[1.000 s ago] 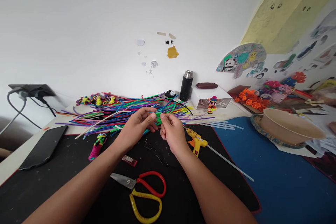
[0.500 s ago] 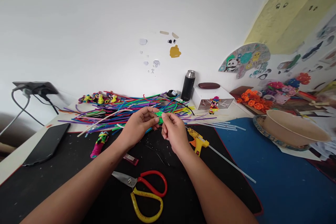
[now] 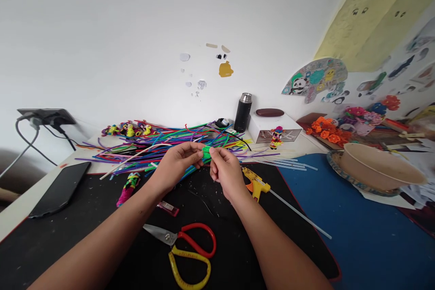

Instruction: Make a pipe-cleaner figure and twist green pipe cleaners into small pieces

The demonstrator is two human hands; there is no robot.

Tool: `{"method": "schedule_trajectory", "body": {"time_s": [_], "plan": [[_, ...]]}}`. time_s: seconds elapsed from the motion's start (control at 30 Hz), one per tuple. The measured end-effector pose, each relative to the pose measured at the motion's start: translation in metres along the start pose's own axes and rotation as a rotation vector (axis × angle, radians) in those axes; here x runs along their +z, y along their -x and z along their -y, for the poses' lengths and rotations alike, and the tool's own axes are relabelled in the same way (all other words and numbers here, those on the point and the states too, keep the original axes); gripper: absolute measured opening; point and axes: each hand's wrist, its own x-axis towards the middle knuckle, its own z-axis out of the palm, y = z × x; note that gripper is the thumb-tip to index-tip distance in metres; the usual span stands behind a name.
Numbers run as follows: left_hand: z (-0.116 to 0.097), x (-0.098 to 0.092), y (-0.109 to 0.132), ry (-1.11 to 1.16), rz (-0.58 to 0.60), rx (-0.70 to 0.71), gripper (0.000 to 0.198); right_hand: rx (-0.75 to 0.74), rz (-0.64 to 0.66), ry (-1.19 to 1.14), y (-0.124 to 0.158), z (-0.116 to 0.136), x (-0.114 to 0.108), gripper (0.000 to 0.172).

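A small bright green piece [image 3: 206, 152] is pinched between my two hands at the middle of the view. My left hand [image 3: 178, 163] grips its left side with thumb and fingers. On its right side, my right hand [image 3: 224, 170] holds it with thumb and curled fingers. Behind the hands lies a heap of coloured pipe cleaners [image 3: 152, 142]. Nearer to me, scissors [image 3: 190, 251] with one red and one yellow handle rest on the black mat [image 3: 231, 244]. A yellow glue gun [image 3: 256, 183] with a long clear stick lies right of my right hand.
A green and pink figure [image 3: 128, 189] and a phone [image 3: 61, 189] lie at the left. Behind stand a black flask [image 3: 243, 112], a white box [image 3: 272, 128] and a small figure [image 3: 276, 137]. A beige bowl [image 3: 380, 167] sits at the right on the blue mat [image 3: 312, 195].
The fingers of my left hand have shifted slightly, and more of the green piece shows between the hands. The view has tilted up a little.
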Motion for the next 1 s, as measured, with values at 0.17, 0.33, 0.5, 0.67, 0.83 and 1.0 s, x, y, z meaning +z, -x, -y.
{"method": "schedule_trajectory", "body": {"time_s": [0.17, 0.33, 0.5, 0.67, 0.83, 1.0], "plan": [[0.003, -0.009, -0.003, -0.103, 0.024, 0.019, 0.044, -0.012, -0.019, 0.008, 0.0, 0.002, -0.001, 0.044], [0.019, -0.015, -0.004, -0.564, 0.146, 0.054, 0.025, -0.036, -0.053, -0.024, -0.002, 0.006, -0.002, 0.044], [0.024, 0.0, 0.003, -1.107, 0.13, 0.044, 0.024, -0.023, -0.026, -0.011, 0.0, 0.007, 0.0, 0.046], [0.033, 0.011, 0.006, -1.208, 0.195, 0.101, 0.021, -0.02, 0.018, 0.002, 0.002, 0.006, 0.003, 0.045], [0.047, 0.013, 0.005, -1.235, 0.202, 0.163, 0.02, -0.02, 0.039, 0.017, 0.005, 0.006, 0.005, 0.041], [0.05, 0.003, 0.001, -1.164, 0.182, 0.183, 0.023, -0.028, 0.082, 0.037, 0.006, 0.006, 0.007, 0.038]]}}
